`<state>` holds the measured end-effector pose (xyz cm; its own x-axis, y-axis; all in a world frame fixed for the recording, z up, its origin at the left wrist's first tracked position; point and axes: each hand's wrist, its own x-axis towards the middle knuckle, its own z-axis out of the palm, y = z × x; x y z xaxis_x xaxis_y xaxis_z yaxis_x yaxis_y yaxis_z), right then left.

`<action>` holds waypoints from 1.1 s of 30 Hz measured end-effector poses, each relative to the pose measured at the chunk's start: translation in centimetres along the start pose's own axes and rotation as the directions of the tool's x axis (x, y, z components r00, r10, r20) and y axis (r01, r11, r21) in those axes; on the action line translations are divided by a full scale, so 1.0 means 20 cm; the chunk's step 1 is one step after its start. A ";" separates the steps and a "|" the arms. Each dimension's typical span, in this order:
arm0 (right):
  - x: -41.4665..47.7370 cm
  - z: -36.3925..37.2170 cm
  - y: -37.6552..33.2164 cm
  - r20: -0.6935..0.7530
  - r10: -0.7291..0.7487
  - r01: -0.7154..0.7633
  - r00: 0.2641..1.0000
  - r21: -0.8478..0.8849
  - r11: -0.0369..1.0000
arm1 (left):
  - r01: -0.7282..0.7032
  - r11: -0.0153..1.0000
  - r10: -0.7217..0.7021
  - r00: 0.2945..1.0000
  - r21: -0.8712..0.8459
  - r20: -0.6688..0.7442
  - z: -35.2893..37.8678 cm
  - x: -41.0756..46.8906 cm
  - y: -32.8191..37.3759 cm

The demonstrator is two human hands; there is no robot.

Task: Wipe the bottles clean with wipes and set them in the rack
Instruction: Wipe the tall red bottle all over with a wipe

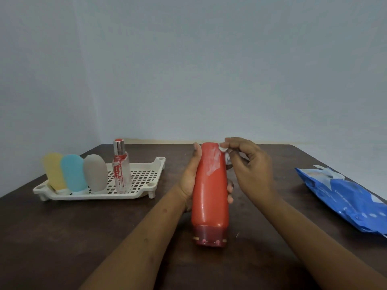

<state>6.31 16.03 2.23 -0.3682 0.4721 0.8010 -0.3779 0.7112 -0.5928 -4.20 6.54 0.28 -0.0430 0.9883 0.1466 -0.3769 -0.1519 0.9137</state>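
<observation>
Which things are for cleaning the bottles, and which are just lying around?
For the job: tall red plastic bottle in the left hand; small white wipe pinched by the right hand; white plastic grid rack holding yellow squeeze bottle, blue squeeze bottle, grey squeeze bottle, clear glass spray bottle; blue wipes pack.
Just there: dark brown table.

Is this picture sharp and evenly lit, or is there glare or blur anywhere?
Head view: dim, even light, no hard shadows on the table; the whole frame is soft, and the right hand pinching the wipe looks blurred; the red bottle has a pale patch near its upper end, glare or residue, unclear.
</observation>
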 end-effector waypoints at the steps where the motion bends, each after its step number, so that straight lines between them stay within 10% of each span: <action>1: 0.00 0.00 0.00 0.004 -0.004 0.004 1.000 -0.004 1.000 | -0.002 1.000 0.002 1.000 -0.001 0.006 0.00 0.00 0.00; 21: 0.01 0.02 0.07 0.055 0.350 -0.341 0.935 0.409 0.847 | -0.004 1.000 0.001 0.997 0.025 0.082 -0.01 0.03 -0.02; 33: -0.08 0.02 0.01 0.238 0.194 -0.276 0.952 0.383 0.881 | -0.113 0.993 0.113 0.994 -0.021 -0.001 -0.05 -0.01 0.03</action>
<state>6.47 15.21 0.67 -0.6258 0.4636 0.6272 -0.5572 0.2970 -0.7754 -5.41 6.30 0.34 -0.0859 0.9647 0.2488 -0.3886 -0.2624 0.8833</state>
